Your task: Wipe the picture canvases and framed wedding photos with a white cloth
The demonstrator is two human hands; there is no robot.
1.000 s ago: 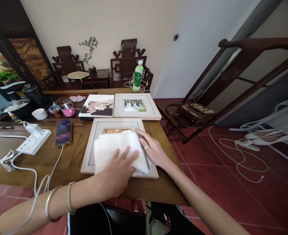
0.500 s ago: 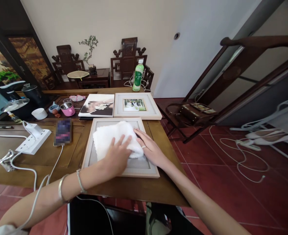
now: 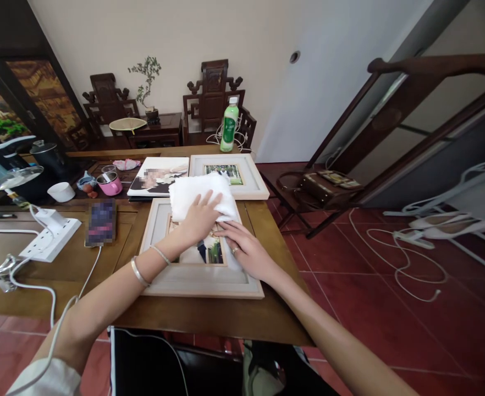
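My left hand [image 3: 203,217] lies spread and flat on a folded white cloth [image 3: 201,192], pressing it against the top of a light wooden picture frame [image 3: 147,269]. The cloth covers the frame's upper part and overlaps the lower edge of the frame behind. Below it shows part of a photo [image 3: 215,253], with green and dark areas. My right hand [image 3: 246,247] rests on the frame's right side, fingers stretched out towards the cloth's lower corner. Whether those fingertips touch the cloth I cannot tell.
Behind lie a second framed photo [image 3: 254,176] and a white photo panel [image 3: 137,184]; a green bottle [image 3: 229,126] stands beyond. To the left are a phone [image 3: 101,220], a power strip [image 3: 53,242] with cords, and a pink mug [image 3: 109,184]. A wooden chair [image 3: 329,203] stands right.
My left hand has pushed the cloth up and away across the frame, uncovering part of the photo. My right hand stays at the frame's right side. The view has shifted slightly.
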